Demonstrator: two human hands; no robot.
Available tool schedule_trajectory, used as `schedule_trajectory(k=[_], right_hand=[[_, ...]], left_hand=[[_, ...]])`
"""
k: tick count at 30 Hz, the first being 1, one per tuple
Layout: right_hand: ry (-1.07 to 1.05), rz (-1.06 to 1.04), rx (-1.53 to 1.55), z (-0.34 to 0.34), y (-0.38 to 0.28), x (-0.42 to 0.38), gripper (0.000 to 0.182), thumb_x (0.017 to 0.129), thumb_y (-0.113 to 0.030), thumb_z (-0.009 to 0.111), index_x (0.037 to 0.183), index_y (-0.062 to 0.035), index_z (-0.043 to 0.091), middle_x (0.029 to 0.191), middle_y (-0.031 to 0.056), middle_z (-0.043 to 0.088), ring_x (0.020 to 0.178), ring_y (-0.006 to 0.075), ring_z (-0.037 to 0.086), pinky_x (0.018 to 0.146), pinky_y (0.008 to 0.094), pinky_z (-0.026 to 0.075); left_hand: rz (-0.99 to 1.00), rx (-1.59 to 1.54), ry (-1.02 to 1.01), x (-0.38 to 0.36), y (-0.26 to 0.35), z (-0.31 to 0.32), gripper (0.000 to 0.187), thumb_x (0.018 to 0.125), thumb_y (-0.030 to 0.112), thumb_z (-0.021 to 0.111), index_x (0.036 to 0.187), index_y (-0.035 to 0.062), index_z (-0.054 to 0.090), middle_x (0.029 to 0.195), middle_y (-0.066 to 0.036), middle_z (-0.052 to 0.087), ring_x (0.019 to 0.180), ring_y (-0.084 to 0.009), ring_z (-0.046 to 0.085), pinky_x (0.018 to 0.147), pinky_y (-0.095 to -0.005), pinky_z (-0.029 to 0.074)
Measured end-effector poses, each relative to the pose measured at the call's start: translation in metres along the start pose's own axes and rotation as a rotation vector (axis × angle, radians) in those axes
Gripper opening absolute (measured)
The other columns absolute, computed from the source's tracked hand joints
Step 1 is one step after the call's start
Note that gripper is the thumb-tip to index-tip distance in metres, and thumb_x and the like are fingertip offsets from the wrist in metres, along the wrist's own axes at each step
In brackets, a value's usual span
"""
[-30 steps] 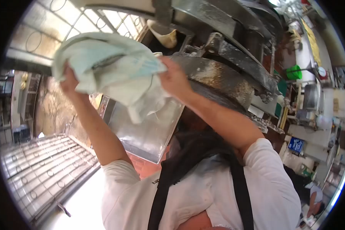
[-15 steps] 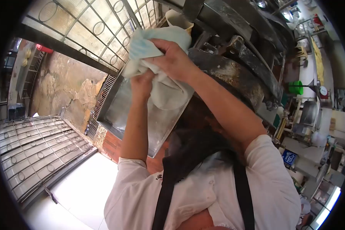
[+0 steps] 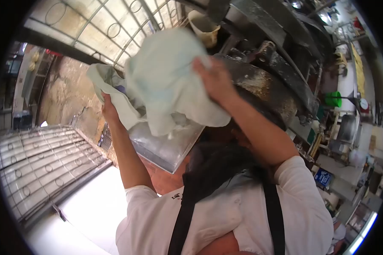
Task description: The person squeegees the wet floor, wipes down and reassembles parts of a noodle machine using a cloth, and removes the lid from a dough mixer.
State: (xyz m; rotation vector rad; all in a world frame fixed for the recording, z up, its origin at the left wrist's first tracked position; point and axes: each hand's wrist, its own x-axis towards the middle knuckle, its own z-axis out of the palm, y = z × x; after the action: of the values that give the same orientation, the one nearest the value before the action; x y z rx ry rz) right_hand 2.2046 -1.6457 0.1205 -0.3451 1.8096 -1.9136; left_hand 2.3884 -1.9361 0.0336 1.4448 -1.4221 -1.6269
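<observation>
A pale cloth with faint blue patches is spread in the air between my two hands. My left hand grips its left edge, thumb showing against the fabric. On the right, my right hand pinches the cloth's other side; its fingertips are blurred by motion. Below the cloth lies a shallow metal tray, partly covered from view by the hanging fabric.
A whitish bucket stands beyond the cloth. Dark, flour-dusted machinery is close on the right. Metal grilles run along the left, and a green container is farther right.
The cloth was bunched between both hands close together. Now it is opened out wide, the left hand having moved left and the right hand right and slightly down.
</observation>
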Motion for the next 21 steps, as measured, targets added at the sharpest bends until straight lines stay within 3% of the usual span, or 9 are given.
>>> schedule_trajectory(k=[2, 4, 5, 7, 9, 11, 17, 19, 21], right_hand=[[0.217, -0.151, -0.128, -0.017, -0.042, -0.005, 0.038, 0.102, -0.041, 0.06, 0.106, -0.0037, 0.068, 0.098, 0.0039, 0.07, 0.085, 0.0114, 0.06, 0.08, 0.0291, 0.051], [0.133, -0.252, 0.36, -0.039, -0.079, -0.004, 0.035, 0.101, -0.038, 0.061, 0.111, -0.0046, 0.066, 0.102, 0.0045, 0.07, 0.088, 0.0122, 0.064, 0.079, 0.0289, 0.053], [0.082, -0.362, 0.387, -0.047, -0.085, 0.0, 0.037, 0.101, -0.038, 0.062, 0.114, -0.0037, 0.065, 0.105, 0.0049, 0.07, 0.093, 0.0145, 0.067, 0.082, 0.0294, 0.054], [0.185, -0.492, 0.154, -0.061, -0.097, -0.004, 0.038, 0.1, -0.038, 0.063, 0.115, -0.0034, 0.065, 0.107, 0.005, 0.07, 0.095, 0.0147, 0.068, 0.083, 0.0287, 0.055], [0.225, -0.52, 0.037, -0.075, -0.121, -0.011, 0.04, 0.099, -0.039, 0.064, 0.117, -0.0036, 0.065, 0.108, 0.0044, 0.07, 0.095, 0.0136, 0.067, 0.083, 0.0282, 0.054], [0.143, -0.549, 0.106, -0.076, -0.148, -0.018, 0.044, 0.099, -0.043, 0.064, 0.12, -0.0048, 0.065, 0.108, 0.0028, 0.07, 0.095, 0.011, 0.066, 0.083, 0.0274, 0.053], [0.265, -0.432, -0.288, -0.065, -0.125, 0.006, 0.056, 0.096, -0.053, 0.064, 0.122, -0.0036, 0.066, 0.112, 0.0047, 0.068, 0.101, 0.0146, 0.063, 0.087, 0.0295, 0.05], [0.274, -0.366, -0.377, -0.07, -0.11, 0.004, 0.062, 0.095, -0.055, 0.064, 0.126, -0.0012, 0.064, 0.115, 0.0069, 0.067, 0.101, 0.0167, 0.062, 0.088, 0.0314, 0.05], [0.494, -0.446, -0.342, -0.073, -0.128, -0.01, 0.063, 0.096, -0.055, 0.062, 0.127, -0.0008, 0.063, 0.113, 0.0068, 0.067, 0.097, 0.0176, 0.063, 0.085, 0.0317, 0.052]], left_hand=[[-0.042, -0.067, 0.02, 0.035, -0.036, -0.025, 0.065, 0.101, 0.053, 0.052, 0.119, -0.0076, 0.065, 0.106, -0.014, 0.071, 0.088, -0.0248, 0.071, 0.079, -0.0339, 0.058], [-0.11, -0.247, 0.059, 0.054, -0.061, -0.032, 0.051, 0.102, 0.038, 0.054, 0.129, -0.0045, 0.061, 0.108, -0.013, 0.07, 0.087, -0.024, 0.07, 0.074, -0.036, 0.058], [-0.004, -0.291, -0.006, 0.066, -0.076, -0.036, 0.05, 0.102, 0.037, 0.054, 0.131, -0.0036, 0.059, 0.111, -0.013, 0.069, 0.09, -0.0255, 0.07, 0.077, -0.037, 0.058], [0.205, -0.374, -0.146, 0.09, -0.102, -0.039, 0.049, 0.101, 0.034, 0.055, 0.135, -0.002, 0.056, 0.116, -0.012, 0.069, 0.097, -0.0283, 0.07, 0.083, -0.0391, 0.059], [0.065, -0.317, -0.16, 0.088, -0.094, -0.034, 0.044, 0.1, 0.026, 0.053, 0.136, 0.0001, 0.055, 0.122, -0.014, 0.066, 0.101, -0.0293, 0.068, 0.088, -0.0412, 0.057], [0.001, -0.194, -0.184, 0.081, -0.1, -0.003, 0.044, 0.1, 0.026, 0.053, 0.135, 0.0001, 0.055, 0.123, -0.015, 0.065, 0.103, -0.0296, 0.067, 0.089, -0.0415, 0.056], [0.374, 0.623, -0.423, -0.051, -0.215, 0.198, 0.042, 0.1, 0.026, 0.052, 0.134, 0.0002, 0.056, 0.127, -0.017, 0.062, 0.108, -0.0304, 0.065, 0.093, -0.0426, 0.053], [0.386, 0.735, -0.399, -0.044, -0.23, 0.204, 0.042, 0.1, 0.025, 0.052, 0.133, 0.0002, 0.057, 0.129, -0.018, 0.061, 0.11, -0.0307, 0.064, 0.094, -0.043, 0.052], [0.381, 0.791, -0.323, -0.016, -0.238, 0.182, 0.042, 0.1, 0.025, 0.052, 0.132, 0.0002, 0.057, 0.13, -0.019, 0.06, 0.112, -0.031, 0.063, 0.095, -0.0433, 0.052]])
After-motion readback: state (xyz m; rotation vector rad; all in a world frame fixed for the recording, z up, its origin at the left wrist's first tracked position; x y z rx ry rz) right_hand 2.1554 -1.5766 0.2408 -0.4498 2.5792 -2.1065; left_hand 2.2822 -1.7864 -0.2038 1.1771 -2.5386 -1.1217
